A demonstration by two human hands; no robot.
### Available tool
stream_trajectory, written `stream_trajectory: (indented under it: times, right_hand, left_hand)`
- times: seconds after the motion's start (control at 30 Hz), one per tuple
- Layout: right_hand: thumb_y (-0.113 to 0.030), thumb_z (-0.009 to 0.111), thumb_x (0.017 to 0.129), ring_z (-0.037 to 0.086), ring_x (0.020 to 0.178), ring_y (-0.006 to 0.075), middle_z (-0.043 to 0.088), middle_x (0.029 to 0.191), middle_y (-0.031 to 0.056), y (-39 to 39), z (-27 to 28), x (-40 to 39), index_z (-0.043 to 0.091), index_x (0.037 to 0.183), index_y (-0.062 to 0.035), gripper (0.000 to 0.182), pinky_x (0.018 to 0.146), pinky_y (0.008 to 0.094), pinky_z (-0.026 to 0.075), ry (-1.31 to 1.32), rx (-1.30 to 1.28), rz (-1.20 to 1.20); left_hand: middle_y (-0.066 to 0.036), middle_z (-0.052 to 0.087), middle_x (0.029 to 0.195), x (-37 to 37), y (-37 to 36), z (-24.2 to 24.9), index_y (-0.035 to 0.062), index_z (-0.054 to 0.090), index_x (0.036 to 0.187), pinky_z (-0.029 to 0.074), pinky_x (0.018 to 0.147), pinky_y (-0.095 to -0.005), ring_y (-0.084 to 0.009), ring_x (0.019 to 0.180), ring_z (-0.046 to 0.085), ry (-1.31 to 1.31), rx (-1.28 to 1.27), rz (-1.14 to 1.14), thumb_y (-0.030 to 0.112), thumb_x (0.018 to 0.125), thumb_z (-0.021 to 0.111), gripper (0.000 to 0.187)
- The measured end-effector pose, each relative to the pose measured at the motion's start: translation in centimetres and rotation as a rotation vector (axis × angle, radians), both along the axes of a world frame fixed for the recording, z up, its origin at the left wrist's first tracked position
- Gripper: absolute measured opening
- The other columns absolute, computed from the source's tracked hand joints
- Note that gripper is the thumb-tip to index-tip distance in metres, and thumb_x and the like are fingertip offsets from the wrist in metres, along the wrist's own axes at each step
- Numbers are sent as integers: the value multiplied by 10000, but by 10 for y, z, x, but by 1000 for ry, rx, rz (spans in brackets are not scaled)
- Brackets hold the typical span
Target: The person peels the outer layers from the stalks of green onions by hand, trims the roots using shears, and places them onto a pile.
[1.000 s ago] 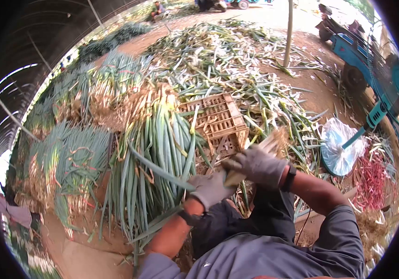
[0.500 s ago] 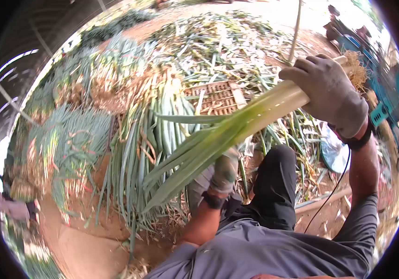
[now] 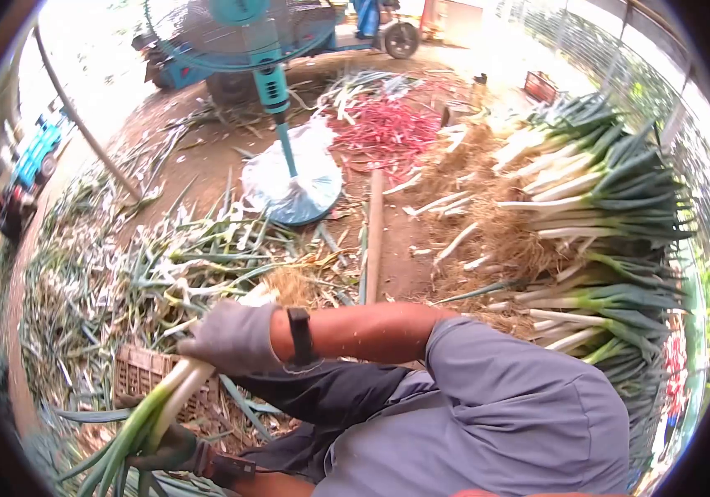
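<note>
My right hand (image 3: pixel 235 335), in a grey glove with a black watch at the wrist, is closed around the white stalks of a green onion bundle (image 3: pixel 160 402). The bundle slants down to the lower left, its roots poking up past my fist and its green leaves running toward the bottom edge. My left hand (image 3: pixel 169 449), in a dark glove, grips the green leaves lower down. Both hands are over my lap, above a brown plastic crate (image 3: pixel 135 373).
A stack of trimmed green onions (image 3: pixel 612 240) lies to the right on straw. A blue fan's plastic-wrapped base (image 3: pixel 293 182) stands ahead, with red bands (image 3: pixel 384 128) behind it and a wooden plank (image 3: pixel 374 236) beside it. Cut leaves (image 3: pixel 164 265) cover the ground at left. A blue vehicle (image 3: pixel 36 157) is at far left.
The view has swung to the right. My right hand has brought the bundle down from head height to my lap, and my left hand now grips its leaves.
</note>
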State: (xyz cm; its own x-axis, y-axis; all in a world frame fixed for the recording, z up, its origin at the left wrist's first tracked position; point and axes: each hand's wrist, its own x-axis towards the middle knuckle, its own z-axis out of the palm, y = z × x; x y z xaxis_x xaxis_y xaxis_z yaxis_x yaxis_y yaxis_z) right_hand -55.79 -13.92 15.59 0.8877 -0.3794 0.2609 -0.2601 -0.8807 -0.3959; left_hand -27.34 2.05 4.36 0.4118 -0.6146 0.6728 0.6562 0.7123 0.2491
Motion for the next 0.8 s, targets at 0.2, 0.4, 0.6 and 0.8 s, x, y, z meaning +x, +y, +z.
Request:
stream_trajectory:
  times: [0.2,0.4,0.6,0.8]
  right_hand:
    - [-204,612,938,705,788,384,674,867,152,5,-72,-66,638,1115,-90,212,697,504,556,44,50,-192]
    - [-133,636,909,701,894,400,680,1057,190,-2,-53,-150,556,1353,-121,451,779,476,569,-307,199,-402]
    - [-98,621,990,694,932,248,676,1033,125,-60,13,-278,556,1273,-24,300,876,363,588,-1266,56,-650]
    - [-237,613,952,650,854,249,672,1044,198,-59,67,-527,624,1120,-10,282,765,406,600,-1802,136,-1132]
  left_hand:
    - [-243,627,1282,-68,-64,-38,18,560,1358,503,1107,-516,-395,1177,641,312,762,453,619,961,571,720]
    - [-204,629,1267,-143,-163,93,25,439,1480,568,1024,-444,-316,1140,660,-176,565,374,468,1037,522,632]
    - [-115,553,1464,-389,-158,309,45,430,1545,472,1073,-343,-202,1324,538,-1159,-84,192,126,991,681,613]
    - [-154,662,1354,-343,-152,238,21,541,1467,473,1092,-346,-213,1262,615,-1609,89,-134,203,914,809,640]
